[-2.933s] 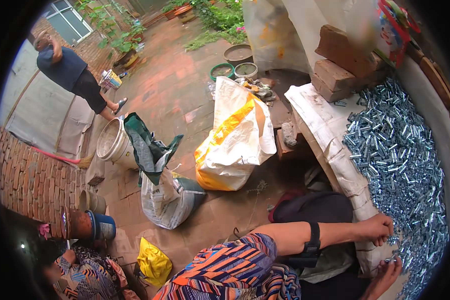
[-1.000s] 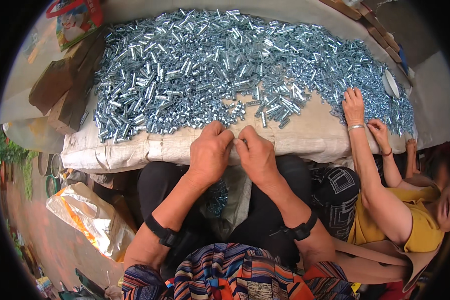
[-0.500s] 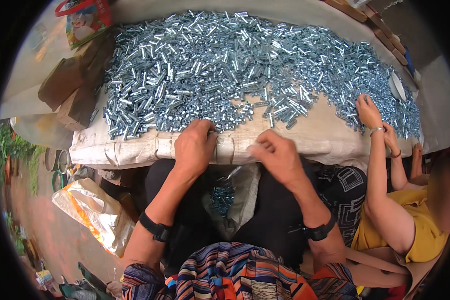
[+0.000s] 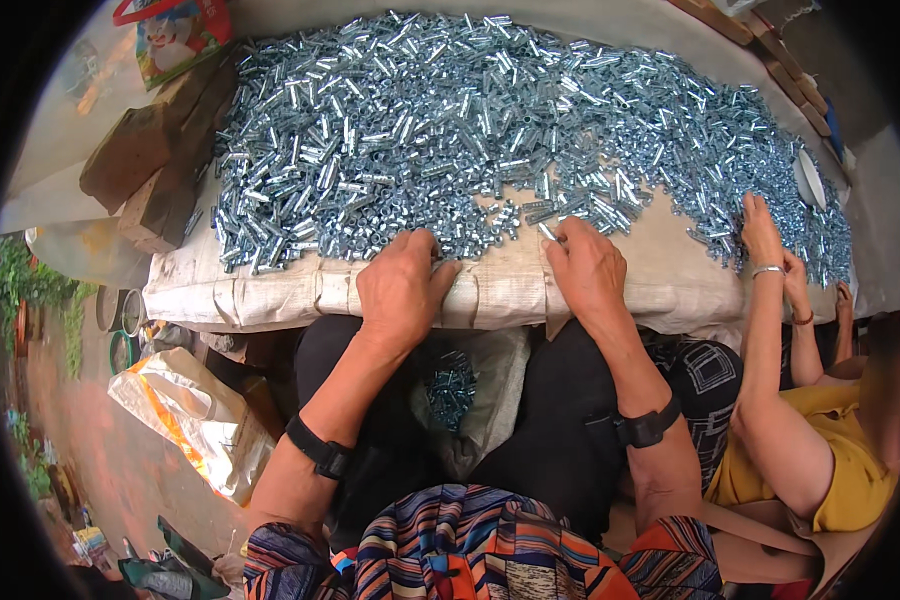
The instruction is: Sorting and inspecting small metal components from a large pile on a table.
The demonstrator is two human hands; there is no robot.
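A wide heap of shiny metal sleeves (image 4: 350, 130) and small ring-shaped nuts (image 4: 370, 235) covers most of the cloth-covered table. At the heap's near edge is my left hand (image 4: 398, 285), its fingers curled down by the nuts and thumb beside them. Its fingertips are hidden, so what it holds is unclear. Further right, my right hand (image 4: 590, 268) closes thumb and finger at the end of a metal sleeve (image 4: 547, 231), beside a small cluster of sleeves (image 4: 610, 205). Between my knees hangs a pale sack (image 4: 495, 400) holding assembled-looking metal pieces (image 4: 452, 392).
Wooden blocks (image 4: 130, 165) edge the table's left side, with a red printed bag (image 4: 185, 40) behind. A co-worker's hand (image 4: 760, 235) works at the right of the heap, near a white dish (image 4: 808, 180). A white-and-orange bag (image 4: 190, 425) stands on the floor at left.
My right hand has moved right and forward, from above the table's front edge to the sleeves. My left hand stays by the nuts, its thumb now further out. The view has shifted slightly.
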